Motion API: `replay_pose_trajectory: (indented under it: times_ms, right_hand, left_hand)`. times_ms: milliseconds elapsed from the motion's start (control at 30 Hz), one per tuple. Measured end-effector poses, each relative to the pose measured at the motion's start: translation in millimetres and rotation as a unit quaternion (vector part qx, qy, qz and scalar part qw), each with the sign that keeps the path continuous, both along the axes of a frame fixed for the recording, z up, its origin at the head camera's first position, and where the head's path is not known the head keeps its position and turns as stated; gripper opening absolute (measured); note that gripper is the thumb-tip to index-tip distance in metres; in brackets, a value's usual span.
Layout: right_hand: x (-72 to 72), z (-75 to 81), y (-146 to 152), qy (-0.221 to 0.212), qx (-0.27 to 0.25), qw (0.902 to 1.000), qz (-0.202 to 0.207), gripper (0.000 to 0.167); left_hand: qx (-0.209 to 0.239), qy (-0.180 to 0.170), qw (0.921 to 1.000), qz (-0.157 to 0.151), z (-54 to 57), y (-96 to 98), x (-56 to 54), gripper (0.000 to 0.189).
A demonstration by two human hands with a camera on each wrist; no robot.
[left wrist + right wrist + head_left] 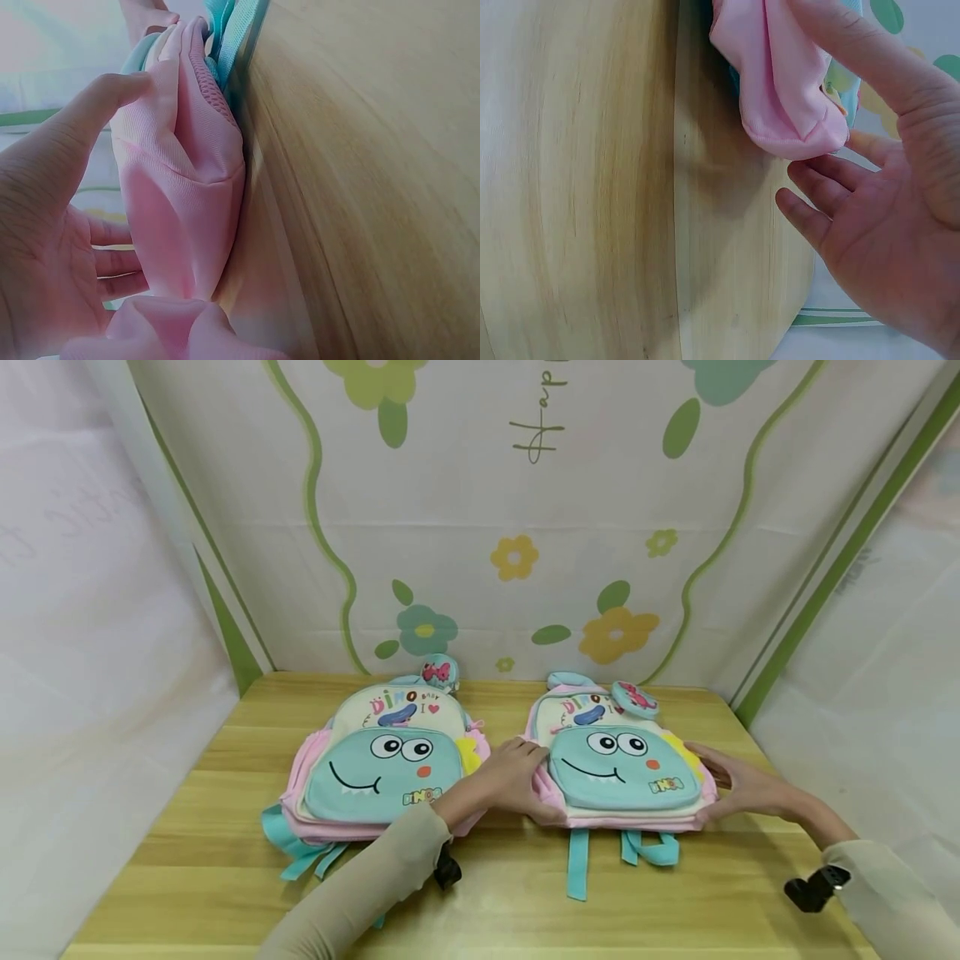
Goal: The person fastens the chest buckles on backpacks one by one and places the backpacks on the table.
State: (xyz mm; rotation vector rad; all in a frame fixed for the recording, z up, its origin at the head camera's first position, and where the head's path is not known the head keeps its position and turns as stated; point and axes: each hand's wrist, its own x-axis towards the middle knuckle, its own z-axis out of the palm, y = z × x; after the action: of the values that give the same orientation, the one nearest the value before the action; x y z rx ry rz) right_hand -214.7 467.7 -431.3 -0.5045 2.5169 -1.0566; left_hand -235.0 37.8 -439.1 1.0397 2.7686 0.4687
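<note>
Two dinosaur-face backpacks lie side by side on the wooden table. The right backpack (622,768) has a teal front pocket, pink sides and a round teal pouch (635,700) at its top. My left hand (513,781) touches its left side. In the left wrist view, the thumb (112,94) rests on the pink fabric and the fingers extend along the side. My right hand (750,785) is at the opposite side, with loosely spread fingertips (799,176) right at the pink side pocket (795,112). The left backpack (382,772) lies beside my left forearm, which overlaps its lower corner.
Teal straps (577,864) trail from the right backpack onto the table (510,893). Another teal strap (288,843) sticks out beside the left backpack. A flower-printed cloth (480,602) stands behind the table, with white cloth at both sides.
</note>
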Motion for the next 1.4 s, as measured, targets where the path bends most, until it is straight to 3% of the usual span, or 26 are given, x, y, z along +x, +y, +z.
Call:
replay_pose_trajectory:
  times_ms: [300, 700, 1067, 1400]
  right_hand:
    - [4.8, 1.5, -4.1, 0.010, -0.012, 0.9998, -0.012, 0.106]
    - [14.7, 21.7, -3.9, 0.017, -0.037, 0.9989, -0.022, 0.100]
    - [12.7, 57.5, -0.7, 0.067, -0.085, 0.9942, -0.008, 0.091]
    - [7.9, 101.3, -17.8, 0.121, -0.046, 0.9916, 0.006, 0.097]
  left_hand:
    - [0.044, -0.059, 0.9973, 0.005, -0.8, -0.5, -3.1, 0.110]
    - [0.071, -0.071, 0.9949, -0.010, -1.2, 7.1, -1.6, 0.110]
    - [0.079, -0.071, 0.9942, -0.019, -3.3, 13.4, -0.3, 0.109]
    - [0.125, -0.099, 0.9867, -0.032, -4.1, 18.5, -3.1, 0.109]
